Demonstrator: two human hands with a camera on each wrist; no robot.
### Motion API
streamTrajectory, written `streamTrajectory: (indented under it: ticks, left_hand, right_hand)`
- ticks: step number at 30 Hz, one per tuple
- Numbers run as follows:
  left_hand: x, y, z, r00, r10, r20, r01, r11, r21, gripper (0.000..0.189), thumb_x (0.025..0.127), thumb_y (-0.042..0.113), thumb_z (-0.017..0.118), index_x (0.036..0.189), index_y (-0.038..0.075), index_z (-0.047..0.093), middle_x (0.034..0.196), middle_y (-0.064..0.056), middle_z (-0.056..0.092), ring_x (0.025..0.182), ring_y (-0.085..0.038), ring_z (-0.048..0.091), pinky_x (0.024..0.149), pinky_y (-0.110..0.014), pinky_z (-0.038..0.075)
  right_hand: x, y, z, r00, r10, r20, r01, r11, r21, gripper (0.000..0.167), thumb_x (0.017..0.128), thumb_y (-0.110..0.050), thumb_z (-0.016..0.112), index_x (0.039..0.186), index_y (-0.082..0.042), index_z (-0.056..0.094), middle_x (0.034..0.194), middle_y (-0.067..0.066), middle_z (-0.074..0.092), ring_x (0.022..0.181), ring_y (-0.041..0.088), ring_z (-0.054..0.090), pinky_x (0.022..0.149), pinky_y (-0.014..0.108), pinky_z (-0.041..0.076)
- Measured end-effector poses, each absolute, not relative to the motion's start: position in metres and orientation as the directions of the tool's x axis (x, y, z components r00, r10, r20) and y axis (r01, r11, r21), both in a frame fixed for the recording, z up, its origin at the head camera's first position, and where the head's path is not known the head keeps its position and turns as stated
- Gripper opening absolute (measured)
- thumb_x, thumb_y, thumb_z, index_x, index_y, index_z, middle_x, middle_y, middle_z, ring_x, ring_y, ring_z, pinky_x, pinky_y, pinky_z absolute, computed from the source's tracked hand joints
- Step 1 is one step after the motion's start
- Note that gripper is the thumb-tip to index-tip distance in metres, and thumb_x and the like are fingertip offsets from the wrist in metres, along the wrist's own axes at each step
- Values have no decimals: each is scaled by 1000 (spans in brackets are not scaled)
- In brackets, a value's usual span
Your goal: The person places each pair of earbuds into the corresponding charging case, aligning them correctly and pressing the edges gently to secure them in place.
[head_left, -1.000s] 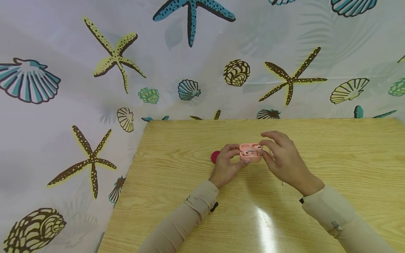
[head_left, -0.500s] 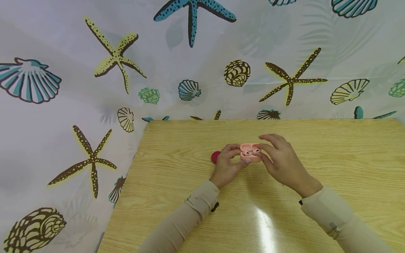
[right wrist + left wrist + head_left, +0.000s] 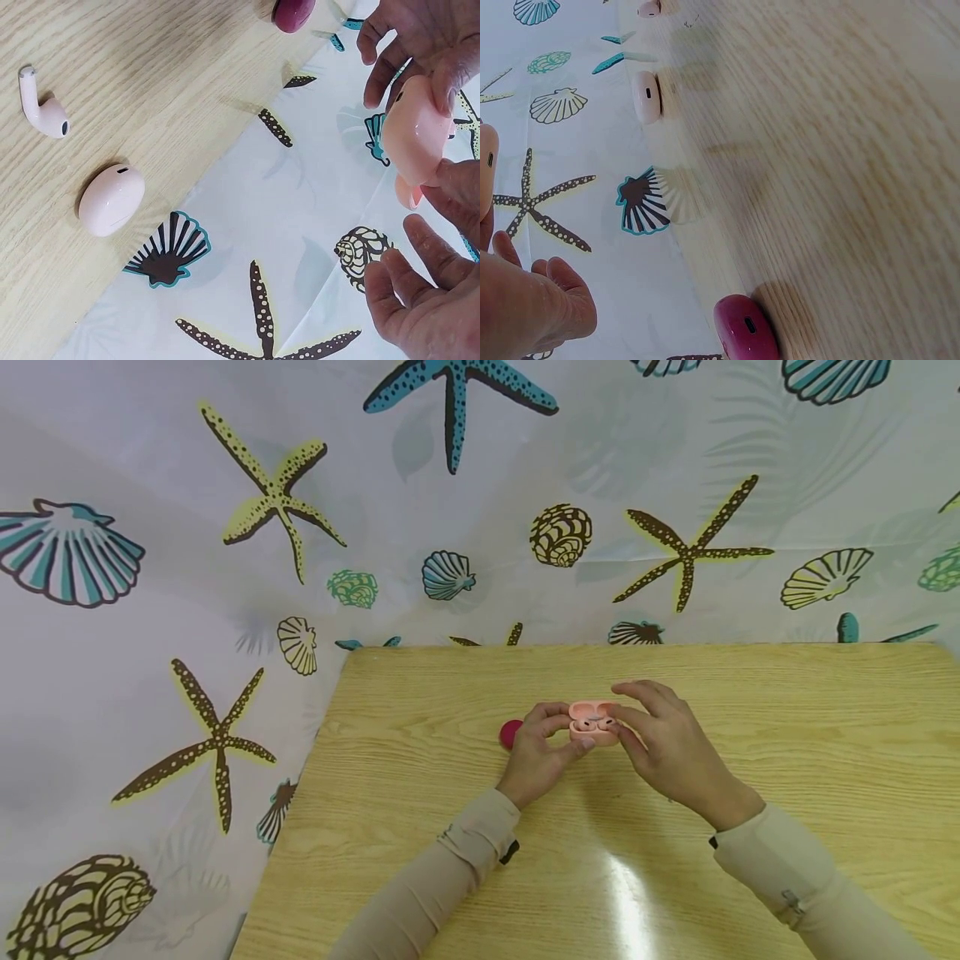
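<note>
My left hand (image 3: 536, 756) grips an open peach-pink earbud case (image 3: 595, 738) by its left end, thumb at the front and fingers behind. One white earbud (image 3: 583, 725) sits in the left slot. A second earbud (image 3: 607, 724) is at the right slot, pinched between thumb and forefinger of my right hand (image 3: 675, 760); the other right fingers are spread above. From the right wrist view, the rounded underside of the peach case (image 3: 416, 139) faces the camera, held up off the table between both hands.
A magenta case (image 3: 509, 732) stands on the wooden table (image 3: 420, 693) left of my left hand. In the right wrist view, a closed pale pink case (image 3: 112, 200) and a loose earbud (image 3: 46, 109) lie on the table. A shell-and-starfish cloth (image 3: 487, 602) hangs behind.
My right hand has brought the second earbud from near the lid down into the case's right slot. My left hand has kept the case almost still.
</note>
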State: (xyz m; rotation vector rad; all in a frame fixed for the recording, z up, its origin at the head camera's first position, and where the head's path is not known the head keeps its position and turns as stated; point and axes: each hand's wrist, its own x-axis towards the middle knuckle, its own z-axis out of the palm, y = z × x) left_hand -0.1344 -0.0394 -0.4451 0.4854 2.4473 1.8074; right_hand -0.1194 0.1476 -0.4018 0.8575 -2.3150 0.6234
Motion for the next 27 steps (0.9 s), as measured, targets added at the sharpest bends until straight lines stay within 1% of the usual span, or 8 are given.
streamTrajectory:
  ticks: [6, 19, 24, 27]
  left_hand:
    - [-134, -39, -445, -949, 282, 138, 221, 288, 932, 25, 86, 19, 72, 105, 3, 71, 125, -7, 56, 122, -21, 50, 103, -41, 40]
    - [-134, -39, -447, -947, 285, 146, 223, 257, 940, 23, 86, 18, 72, 101, 0, 71, 123, -8, 56, 122, -22, 50, 105, -44, 40]
    - [-134, -39, -447, -947, 287, 147, 222, 250, 942, 23, 86, 17, 72, 100, 0, 72, 123, -8, 56, 121, -22, 50, 105, -44, 40]
    - [-135, -38, -448, -946, 286, 150, 226, 254, 940, 23, 85, 17, 72, 100, 0, 72, 123, -10, 56, 121, -23, 50, 104, -44, 40]
  right_hand:
    - [-120, 149, -403, -626, -424, 655, -693, 687, -218, 24, 71, 5, 76, 95, 2, 71, 109, 24, 65, 104, 42, 58, 87, 56, 48]
    - [-119, 149, -404, -629, -427, 650, -694, 685, -222, 23, 71, 6, 76, 94, 2, 71, 109, 23, 65, 103, 42, 59, 86, 56, 49]
    - [-119, 150, -405, -620, -421, 663, -701, 677, -226, 27, 72, 7, 75, 98, 2, 70, 110, 23, 65, 104, 41, 58, 87, 56, 48]
    - [-119, 151, -405, -626, -408, 664, -700, 670, -249, 30, 72, 7, 75, 101, 3, 68, 111, 24, 63, 106, 41, 57, 89, 56, 46]
